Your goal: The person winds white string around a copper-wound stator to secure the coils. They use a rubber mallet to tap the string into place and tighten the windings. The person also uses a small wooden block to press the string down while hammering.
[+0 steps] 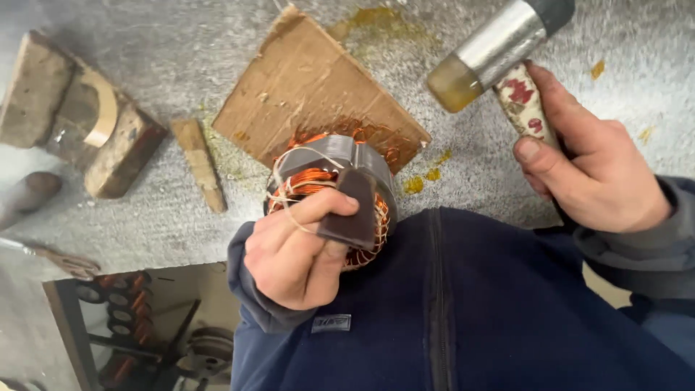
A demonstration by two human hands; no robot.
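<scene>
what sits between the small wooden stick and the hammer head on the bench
In the head view, a worn square of brown cardboard lies between the small wooden stick and the metal hammer head with its amber face, partly under the copper-wound stator.

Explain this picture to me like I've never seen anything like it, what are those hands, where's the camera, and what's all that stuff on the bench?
The single picture comes from a camera on the person's head, looking down at their own two hands over a grey workbench. The left hand presses a small dark flat piece against a round metal core wound with copper wire. The right hand holds a mallet with a silver head and a yellowish face, raised beside it. A sheet of cardboard lies under the core. To the left lie wooden blocks and a small wooden wedge.
</scene>
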